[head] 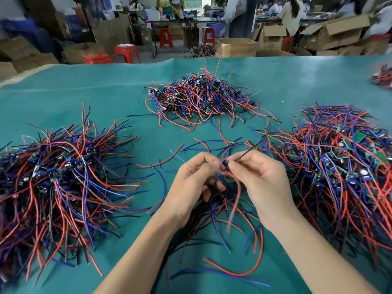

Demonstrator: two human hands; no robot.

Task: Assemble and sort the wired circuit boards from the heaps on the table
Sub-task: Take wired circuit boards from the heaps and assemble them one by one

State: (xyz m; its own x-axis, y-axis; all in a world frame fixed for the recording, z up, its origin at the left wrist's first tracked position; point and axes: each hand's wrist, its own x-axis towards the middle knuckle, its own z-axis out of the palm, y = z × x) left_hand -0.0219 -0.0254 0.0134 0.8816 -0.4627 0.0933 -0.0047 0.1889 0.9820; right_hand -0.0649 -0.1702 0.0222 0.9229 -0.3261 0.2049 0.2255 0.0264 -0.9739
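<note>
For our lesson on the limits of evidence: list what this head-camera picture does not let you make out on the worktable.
1. Small part between the hands, head view: mostly covered by fingertips, so whether it is a board is unclear.
2. Far-right heap: cut off by the right edge and blurred.
3. Left heap: runs past the left edge.
4. Board markings in the middle heap: too small.

Wired heaps hem me in left point(57, 179), right point(343, 170) and ahead point(201, 98), with bare surface point(70, 96) between them and stray wires point(224, 270) near me.
</note>
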